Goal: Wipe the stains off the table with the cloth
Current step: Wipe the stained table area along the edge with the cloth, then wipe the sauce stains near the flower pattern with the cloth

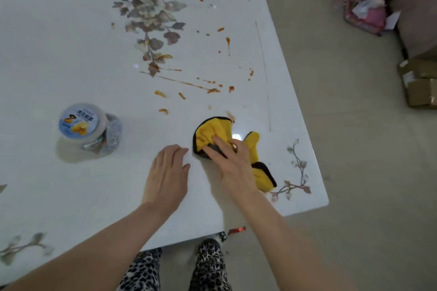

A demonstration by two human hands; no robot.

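Observation:
A yellow cloth (211, 133) with a black edge and grey backing lies bunched on the white table (71, 59) near its right front corner. My right hand (233, 163) rests on the cloth's middle, fingers closed over a fold of it. My left hand (166, 176) lies flat on the bare tabletop just left of the cloth, holding nothing, fingers slightly apart. Orange-brown stains (212, 90) are smeared and spattered across the table beyond the cloth, in streaks and small drops running toward the far edge.
A clear plastic jar with a blue-and-white lid (79, 120) stands on the table to the left of my hands. The table carries printed leaf patterns (149, 9). Cardboard boxes (418, 82) and a pink bundle with flowers (364, 4) lie on the floor at right.

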